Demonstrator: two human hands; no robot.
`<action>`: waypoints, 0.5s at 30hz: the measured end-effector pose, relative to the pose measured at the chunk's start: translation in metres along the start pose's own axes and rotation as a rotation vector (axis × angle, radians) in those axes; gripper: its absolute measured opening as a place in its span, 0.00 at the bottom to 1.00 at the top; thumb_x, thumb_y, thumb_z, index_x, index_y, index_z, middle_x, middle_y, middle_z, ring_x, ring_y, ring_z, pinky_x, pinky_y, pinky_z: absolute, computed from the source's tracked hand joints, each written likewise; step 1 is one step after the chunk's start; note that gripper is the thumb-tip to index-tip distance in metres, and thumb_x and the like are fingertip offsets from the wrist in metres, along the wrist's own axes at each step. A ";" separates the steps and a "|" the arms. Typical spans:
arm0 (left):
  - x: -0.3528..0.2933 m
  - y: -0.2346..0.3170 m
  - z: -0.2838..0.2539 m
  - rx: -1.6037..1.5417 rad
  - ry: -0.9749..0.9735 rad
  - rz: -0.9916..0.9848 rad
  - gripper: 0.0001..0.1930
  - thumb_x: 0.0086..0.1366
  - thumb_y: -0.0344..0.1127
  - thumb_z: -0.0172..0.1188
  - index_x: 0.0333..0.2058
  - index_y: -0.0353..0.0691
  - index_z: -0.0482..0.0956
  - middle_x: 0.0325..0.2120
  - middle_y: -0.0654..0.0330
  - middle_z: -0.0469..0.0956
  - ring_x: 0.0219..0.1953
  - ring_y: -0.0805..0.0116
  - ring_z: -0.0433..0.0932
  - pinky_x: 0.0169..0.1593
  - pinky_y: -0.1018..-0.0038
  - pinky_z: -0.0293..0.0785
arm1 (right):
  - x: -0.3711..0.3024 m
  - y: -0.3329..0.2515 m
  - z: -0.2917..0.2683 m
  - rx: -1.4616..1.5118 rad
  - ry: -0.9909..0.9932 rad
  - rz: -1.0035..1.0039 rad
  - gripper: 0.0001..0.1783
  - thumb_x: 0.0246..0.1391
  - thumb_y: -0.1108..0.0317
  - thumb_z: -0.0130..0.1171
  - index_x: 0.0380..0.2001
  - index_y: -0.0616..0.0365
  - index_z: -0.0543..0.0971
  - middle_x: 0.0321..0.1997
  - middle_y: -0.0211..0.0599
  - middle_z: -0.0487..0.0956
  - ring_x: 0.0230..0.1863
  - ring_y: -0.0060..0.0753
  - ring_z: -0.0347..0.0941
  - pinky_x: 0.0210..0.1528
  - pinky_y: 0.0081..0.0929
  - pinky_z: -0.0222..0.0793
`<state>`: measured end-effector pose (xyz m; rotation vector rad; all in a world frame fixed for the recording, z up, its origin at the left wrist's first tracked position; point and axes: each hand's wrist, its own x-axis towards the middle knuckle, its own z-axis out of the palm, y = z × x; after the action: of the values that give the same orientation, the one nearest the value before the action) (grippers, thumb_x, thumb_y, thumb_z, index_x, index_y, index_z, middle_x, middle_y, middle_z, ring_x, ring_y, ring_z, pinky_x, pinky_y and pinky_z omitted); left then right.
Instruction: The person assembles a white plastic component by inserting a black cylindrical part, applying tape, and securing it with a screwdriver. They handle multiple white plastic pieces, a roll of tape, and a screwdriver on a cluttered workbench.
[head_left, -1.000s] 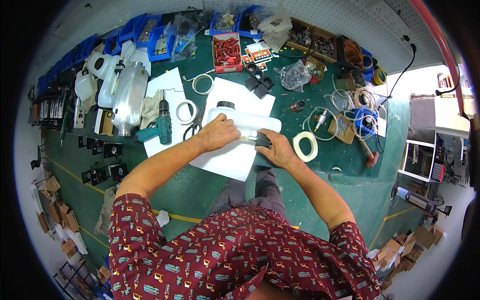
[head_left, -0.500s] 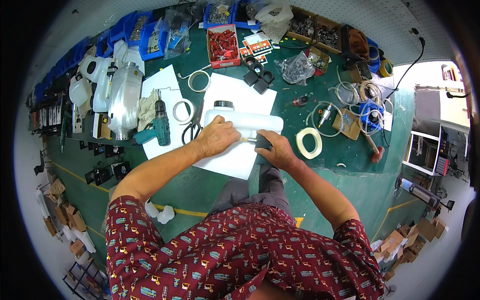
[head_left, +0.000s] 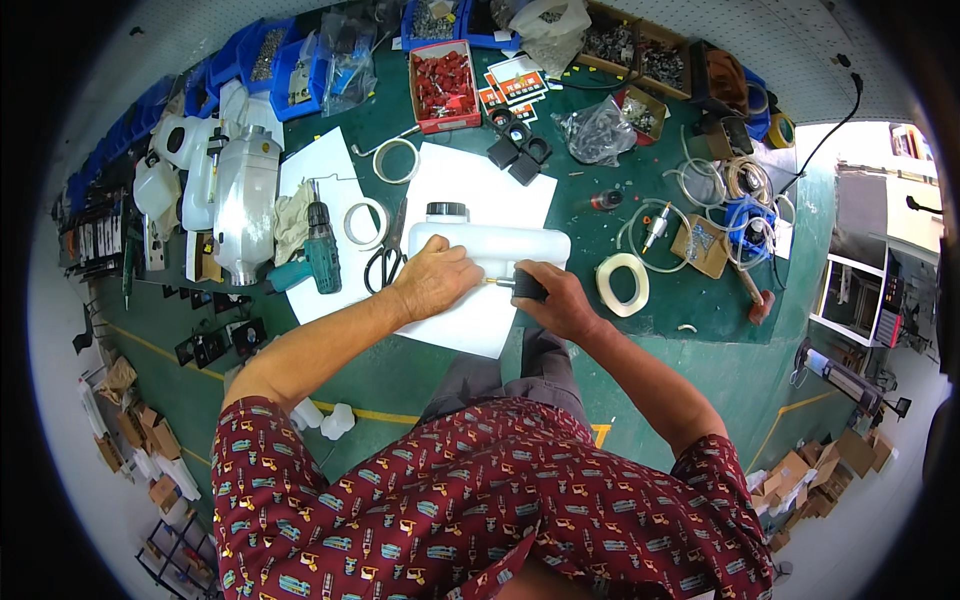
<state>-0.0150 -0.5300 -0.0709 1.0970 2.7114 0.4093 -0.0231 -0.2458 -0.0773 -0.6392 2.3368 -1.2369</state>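
A white plastic tank (head_left: 505, 242) with a black screw cap (head_left: 447, 209) lies on a white paper sheet (head_left: 480, 185) before me. My left hand (head_left: 437, 281) is closed over the tank's near left side, its fingertips by a small brass-coloured tip. My right hand (head_left: 566, 303) is wrapped round the thick black handle of a screwdriver-like tool (head_left: 529, 285). Its thin metal shaft points left to the left fingertips, along the tank's near side. What the tip meets is hidden by my fingers.
Left of the tank lie scissors (head_left: 384, 266), a tape roll (head_left: 367, 224) and a green cordless drill (head_left: 321, 255). To the right are another tape roll (head_left: 622, 285) and coiled clear tubing (head_left: 690, 252). A red parts box (head_left: 443, 86) and blue bins (head_left: 302, 85) line the back.
The black handle looks turned in my right hand: its ribbed side, visible earlier, now shows dark. Both hands and the tank keep their places, with only a slight shift of the view.
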 end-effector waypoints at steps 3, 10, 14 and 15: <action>0.000 -0.001 -0.001 -0.002 0.008 0.007 0.08 0.67 0.34 0.64 0.44 0.49 0.84 0.30 0.67 0.79 0.40 0.69 0.76 0.51 0.65 0.64 | 0.001 0.000 0.000 0.016 0.008 0.007 0.32 0.49 0.67 0.75 0.59 0.60 0.78 0.51 0.54 0.84 0.49 0.59 0.82 0.52 0.43 0.80; 0.002 -0.001 -0.003 -0.016 -0.020 -0.006 0.08 0.68 0.34 0.64 0.45 0.49 0.84 0.30 0.66 0.80 0.41 0.69 0.76 0.51 0.65 0.64 | 0.003 -0.002 0.000 0.016 -0.013 0.041 0.32 0.50 0.66 0.75 0.59 0.59 0.78 0.50 0.54 0.84 0.47 0.59 0.83 0.50 0.42 0.81; 0.002 -0.001 -0.003 -0.016 -0.022 -0.006 0.08 0.68 0.35 0.63 0.45 0.49 0.84 0.30 0.66 0.80 0.41 0.69 0.76 0.52 0.65 0.64 | 0.005 -0.005 0.000 0.006 -0.021 0.038 0.32 0.50 0.66 0.75 0.59 0.59 0.78 0.50 0.54 0.84 0.47 0.58 0.83 0.50 0.42 0.81; 0.002 0.000 -0.003 -0.019 -0.021 -0.002 0.08 0.68 0.35 0.63 0.45 0.49 0.84 0.30 0.66 0.80 0.41 0.69 0.76 0.52 0.65 0.64 | 0.005 -0.005 0.001 -0.002 -0.021 0.035 0.32 0.50 0.66 0.75 0.59 0.59 0.78 0.50 0.53 0.84 0.47 0.58 0.83 0.50 0.42 0.81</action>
<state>-0.0174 -0.5296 -0.0683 1.0876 2.6851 0.4200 -0.0257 -0.2517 -0.0737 -0.6065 2.3230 -1.2066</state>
